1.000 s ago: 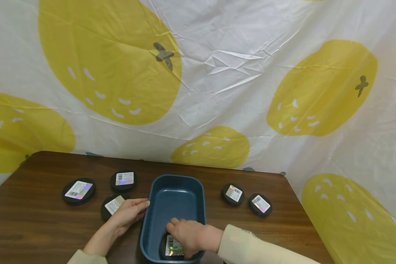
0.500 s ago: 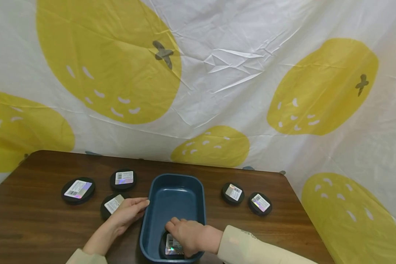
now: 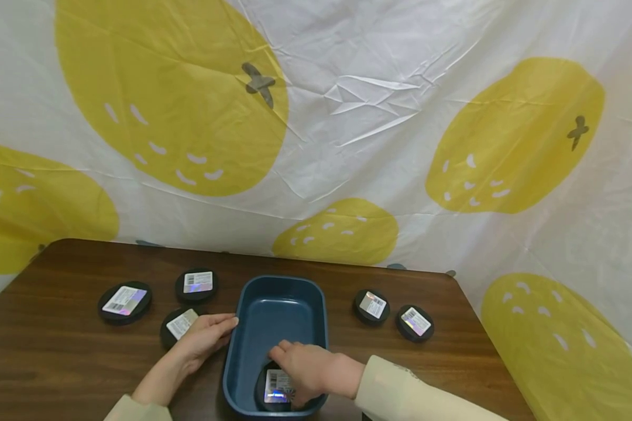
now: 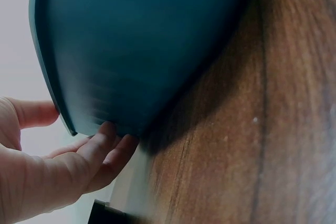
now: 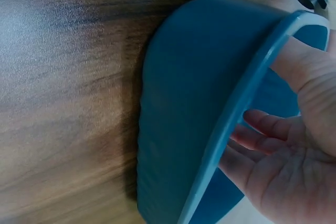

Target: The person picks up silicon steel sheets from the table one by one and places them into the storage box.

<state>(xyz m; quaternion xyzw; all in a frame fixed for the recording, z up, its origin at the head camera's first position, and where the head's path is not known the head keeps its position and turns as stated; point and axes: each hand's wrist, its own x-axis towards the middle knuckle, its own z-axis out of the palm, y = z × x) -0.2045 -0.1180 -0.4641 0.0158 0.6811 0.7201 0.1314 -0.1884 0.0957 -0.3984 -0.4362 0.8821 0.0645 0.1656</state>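
A blue tub (image 3: pixel 281 304) stands on the brown table (image 3: pixel 58 356). At its near end lies a black disc with a shiny label (image 3: pixel 275 387). My right hand (image 3: pixel 296 369) hovers inside the tub just over that disc, fingers loose. In the right wrist view the right hand (image 5: pixel 278 153) shows an open palm holding nothing, beside the tub's rim (image 5: pixel 239 114). My left hand (image 3: pixel 204 338) holds the tub's left rim. The left wrist view shows its fingers (image 4: pixel 100 150) on the outer wall (image 4: pixel 147 45) and its thumb over the edge. Another disc (image 3: pixel 178 323) lies partly under that hand.
Two more labelled black discs (image 3: pixel 124 300) (image 3: pixel 197 285) lie left of the tub and two (image 3: pixel 371 305) (image 3: pixel 414 321) lie to its right. A white sheet with yellow shapes (image 3: pixel 347 146) hangs behind the table. The table's right edge (image 3: pixel 484 345) is close.
My right hand has let go of the disc in the tub and lifted slightly toward the right, uncovering more of its label. The left hand has stayed on the rim.
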